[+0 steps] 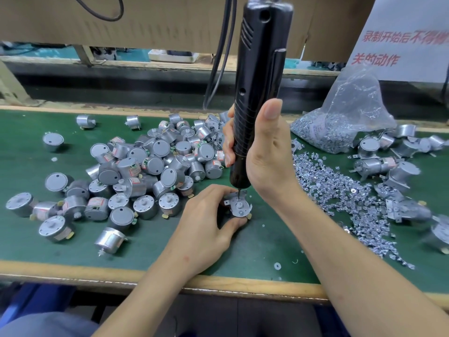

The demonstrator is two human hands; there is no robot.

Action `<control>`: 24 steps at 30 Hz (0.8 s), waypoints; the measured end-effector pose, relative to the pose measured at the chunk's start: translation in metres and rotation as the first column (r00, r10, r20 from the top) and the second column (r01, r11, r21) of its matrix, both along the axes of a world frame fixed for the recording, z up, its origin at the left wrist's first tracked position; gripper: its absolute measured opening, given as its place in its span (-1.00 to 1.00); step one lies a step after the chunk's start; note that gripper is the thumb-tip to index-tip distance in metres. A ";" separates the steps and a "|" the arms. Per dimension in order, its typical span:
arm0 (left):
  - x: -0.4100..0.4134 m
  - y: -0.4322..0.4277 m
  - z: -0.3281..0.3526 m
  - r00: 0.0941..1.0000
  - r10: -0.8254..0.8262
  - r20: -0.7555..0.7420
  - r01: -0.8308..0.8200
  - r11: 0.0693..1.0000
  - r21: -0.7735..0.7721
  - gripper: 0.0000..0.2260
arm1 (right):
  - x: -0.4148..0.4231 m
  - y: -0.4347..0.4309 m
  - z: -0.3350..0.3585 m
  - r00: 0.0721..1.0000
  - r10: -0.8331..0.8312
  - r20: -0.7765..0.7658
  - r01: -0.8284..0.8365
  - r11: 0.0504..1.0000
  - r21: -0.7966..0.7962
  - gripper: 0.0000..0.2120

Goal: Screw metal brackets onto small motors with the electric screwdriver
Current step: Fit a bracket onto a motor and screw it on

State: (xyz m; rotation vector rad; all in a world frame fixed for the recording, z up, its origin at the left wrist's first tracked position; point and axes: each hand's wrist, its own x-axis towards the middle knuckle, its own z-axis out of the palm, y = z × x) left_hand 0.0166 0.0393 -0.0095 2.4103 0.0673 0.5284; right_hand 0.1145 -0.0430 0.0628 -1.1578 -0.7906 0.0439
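My left hand [209,212] grips a small silver motor [239,207] standing on the green mat, with a metal bracket [237,199] lying on its top face. My right hand [262,152] is wrapped around the black electric screwdriver [257,76], which stands upright. Its bit touches the bracket's far edge. A second screw head shows on the near side of the bracket.
A heap of bare silver motors [145,166] covers the mat [262,242] to the left. Loose screws [340,195] lie spread at the right, below a plastic bag of screws [345,117]. Motors with brackets [398,176] lie far right. Cables [218,69] hang behind the screwdriver.
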 end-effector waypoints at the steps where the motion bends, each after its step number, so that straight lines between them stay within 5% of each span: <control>1: 0.000 0.000 0.000 1.000 0.001 -0.002 -0.001 1.000 0.004 -0.66 | -0.001 0.001 0.000 1.000 -0.003 0.006 0.003 1.000 0.005 -0.13; 12: -0.002 -0.001 0.001 0.999 -0.039 -0.011 0.039 0.999 0.002 -0.67 | -0.007 -0.006 0.003 0.997 -0.072 0.026 0.073 0.996 -0.051 -0.12; 18: -0.004 0.000 0.003 0.990 -0.139 -0.015 0.139 0.990 0.009 -0.70 | -0.007 -0.038 -0.002 0.986 -0.109 0.129 0.138 0.960 -0.243 -0.47; 24: -0.006 -0.001 0.006 0.991 -0.135 0.027 0.135 0.990 -0.029 -0.67 | -0.021 -0.077 -0.024 0.942 -0.305 0.143 0.336 0.824 -0.457 -0.84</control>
